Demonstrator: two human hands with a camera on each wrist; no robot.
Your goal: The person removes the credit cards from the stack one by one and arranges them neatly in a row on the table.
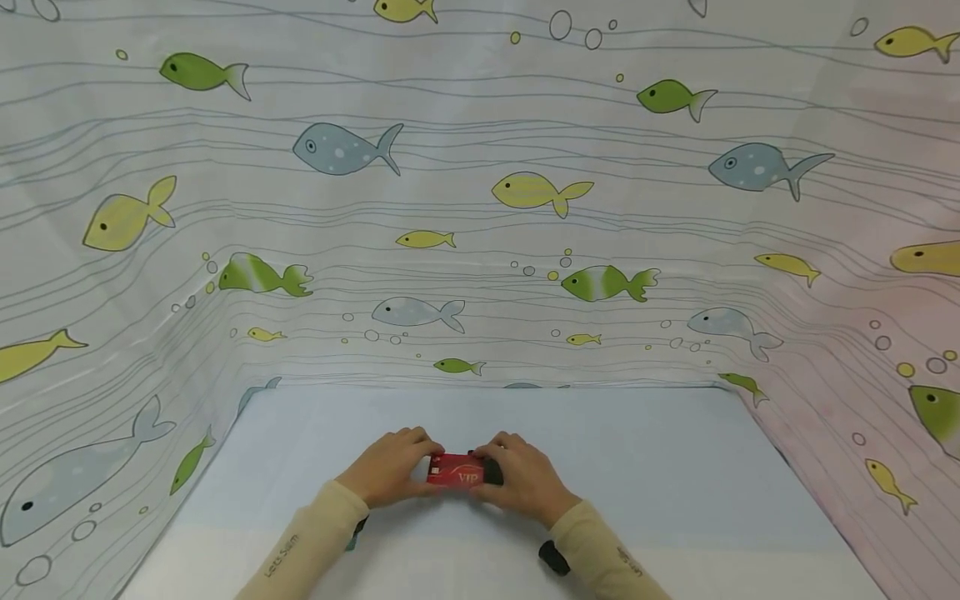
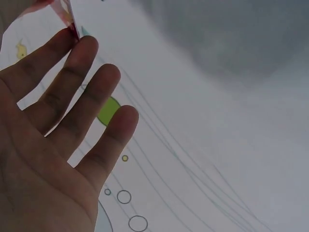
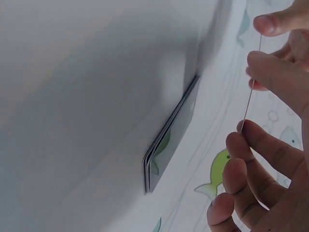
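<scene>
A red card marked "VIP" (image 1: 454, 471) is pinched at its left end by the left hand (image 1: 390, 471) and at its right side by the right hand (image 1: 528, 479). Seen edge-on in the right wrist view, the card (image 3: 250, 96) is a thin line between thumb and fingertips of the right hand (image 3: 273, 159). The left wrist view shows the left hand (image 2: 58, 116) with fingers spread, one tip at the card's edge (image 2: 72, 24). A flat dark-edged object with a glossy face (image 3: 171, 137) is near the right hand; black shows beside the card (image 1: 492, 472).
A pale blue and white tabletop (image 1: 600, 442) lies under the hands. Fish-patterned sheeting (image 1: 480, 275) rises behind it and along both sides. Black wrist-worn gear (image 1: 554, 557) shows at the right sleeve, and a dark piece (image 1: 357, 532) at the left one.
</scene>
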